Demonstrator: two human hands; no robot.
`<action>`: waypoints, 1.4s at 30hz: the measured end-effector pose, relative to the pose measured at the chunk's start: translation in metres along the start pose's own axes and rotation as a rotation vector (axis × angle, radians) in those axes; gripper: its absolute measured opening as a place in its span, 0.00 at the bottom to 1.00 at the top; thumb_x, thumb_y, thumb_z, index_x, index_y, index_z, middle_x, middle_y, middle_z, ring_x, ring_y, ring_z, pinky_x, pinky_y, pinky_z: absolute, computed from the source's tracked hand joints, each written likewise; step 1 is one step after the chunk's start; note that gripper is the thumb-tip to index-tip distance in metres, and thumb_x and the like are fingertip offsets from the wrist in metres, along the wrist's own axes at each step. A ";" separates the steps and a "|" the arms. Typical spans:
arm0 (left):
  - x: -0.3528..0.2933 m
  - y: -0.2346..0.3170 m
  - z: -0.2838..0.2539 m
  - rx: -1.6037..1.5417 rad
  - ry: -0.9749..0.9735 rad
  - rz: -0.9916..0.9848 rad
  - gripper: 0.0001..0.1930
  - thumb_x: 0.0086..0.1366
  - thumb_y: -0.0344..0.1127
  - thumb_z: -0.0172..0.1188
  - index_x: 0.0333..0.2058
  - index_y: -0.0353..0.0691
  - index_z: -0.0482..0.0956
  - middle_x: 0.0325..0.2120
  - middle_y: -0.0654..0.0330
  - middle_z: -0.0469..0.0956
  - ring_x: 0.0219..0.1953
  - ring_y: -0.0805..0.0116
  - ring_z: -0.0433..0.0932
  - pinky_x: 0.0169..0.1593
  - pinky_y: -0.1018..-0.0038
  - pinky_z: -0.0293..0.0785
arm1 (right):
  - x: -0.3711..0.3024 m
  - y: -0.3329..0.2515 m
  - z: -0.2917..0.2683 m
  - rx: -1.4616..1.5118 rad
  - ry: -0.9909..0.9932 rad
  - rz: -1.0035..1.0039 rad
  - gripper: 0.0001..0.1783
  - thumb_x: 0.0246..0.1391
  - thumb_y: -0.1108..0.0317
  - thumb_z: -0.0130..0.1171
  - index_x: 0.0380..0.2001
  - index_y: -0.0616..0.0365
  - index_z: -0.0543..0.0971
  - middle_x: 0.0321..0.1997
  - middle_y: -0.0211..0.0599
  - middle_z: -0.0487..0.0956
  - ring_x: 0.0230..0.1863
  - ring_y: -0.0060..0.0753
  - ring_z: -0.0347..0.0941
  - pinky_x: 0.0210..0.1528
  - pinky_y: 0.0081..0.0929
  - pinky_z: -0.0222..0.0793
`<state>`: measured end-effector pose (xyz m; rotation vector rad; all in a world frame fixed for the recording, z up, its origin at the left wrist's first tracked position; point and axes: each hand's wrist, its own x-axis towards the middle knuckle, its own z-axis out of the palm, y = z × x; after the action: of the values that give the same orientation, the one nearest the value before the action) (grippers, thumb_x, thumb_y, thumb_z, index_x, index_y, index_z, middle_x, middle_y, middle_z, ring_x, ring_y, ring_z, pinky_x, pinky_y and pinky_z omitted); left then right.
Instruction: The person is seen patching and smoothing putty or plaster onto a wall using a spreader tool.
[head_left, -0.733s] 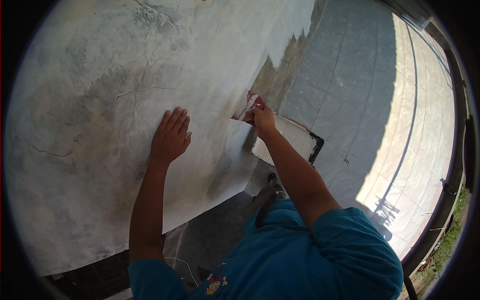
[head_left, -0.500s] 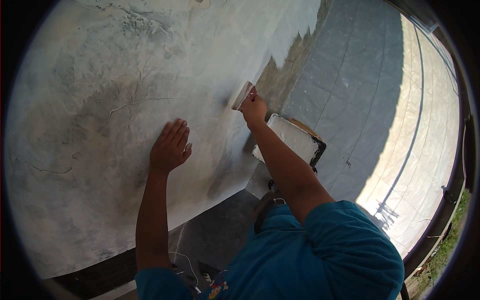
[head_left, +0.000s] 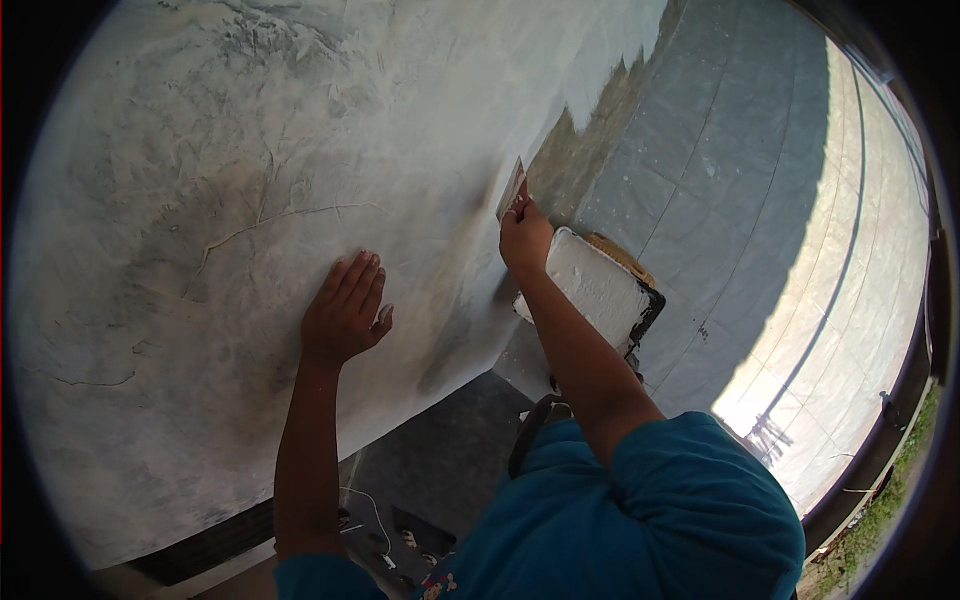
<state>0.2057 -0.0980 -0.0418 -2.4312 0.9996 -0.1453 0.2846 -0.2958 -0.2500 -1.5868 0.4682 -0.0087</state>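
My right hand (head_left: 526,240) grips a putty knife (head_left: 516,188) with a wide, whitish-smeared blade. The blade is turned nearly edge-on to the view, against or very close to the wall (head_left: 420,120); I cannot tell which. My left hand (head_left: 343,308) lies flat on the wall with its fingers stretched out. Patchy grey and white filler covers the wall, with a thin curved crack or ridge above my left hand. Just beyond my right forearm is a tray (head_left: 600,280) of white paste, partly hidden by that arm.
A yellowish-brown object (head_left: 622,258) sits beside the tray's far edge. Grey floor tiles (head_left: 700,240) stretch to the right, sunlit farther out. A bare grey-brown strip (head_left: 585,150) runs along the wall's foot. A white cable (head_left: 378,520) lies on the dark floor below.
The putty knife has turned from a broadside angle to nearly edge-on, and my right hand sits slightly lower. My left hand stays flat on the wall. The whole view has shifted a little.
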 end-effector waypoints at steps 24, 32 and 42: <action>-0.007 0.001 -0.006 0.012 -0.033 -0.016 0.21 0.60 0.44 0.53 0.46 0.35 0.80 0.53 0.54 0.76 0.64 0.62 0.67 0.69 0.61 0.56 | -0.038 0.089 0.008 0.172 -0.060 0.153 0.16 0.50 0.65 0.56 0.40 0.62 0.81 0.33 0.53 0.82 0.37 0.50 0.81 0.41 0.39 0.73; -0.003 0.002 0.002 -0.004 -0.036 -0.017 0.22 0.61 0.45 0.52 0.46 0.36 0.80 0.54 0.54 0.76 0.64 0.62 0.68 0.69 0.61 0.55 | -0.004 0.079 0.059 -0.159 0.021 0.156 0.13 0.50 0.63 0.56 0.27 0.64 0.79 0.26 0.52 0.80 0.32 0.58 0.78 0.36 0.43 0.72; -0.009 -0.001 0.001 0.029 -0.043 -0.037 0.21 0.61 0.45 0.50 0.45 0.37 0.80 0.54 0.55 0.76 0.64 0.63 0.67 0.70 0.61 0.54 | -0.085 0.096 0.026 0.241 -0.165 0.113 0.15 0.50 0.68 0.54 0.40 0.65 0.79 0.30 0.46 0.82 0.31 0.39 0.80 0.36 0.35 0.74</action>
<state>0.1999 -0.0909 -0.0417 -2.4171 0.9272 -0.1193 0.1871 -0.2454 -0.3204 -1.3109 0.4107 0.1460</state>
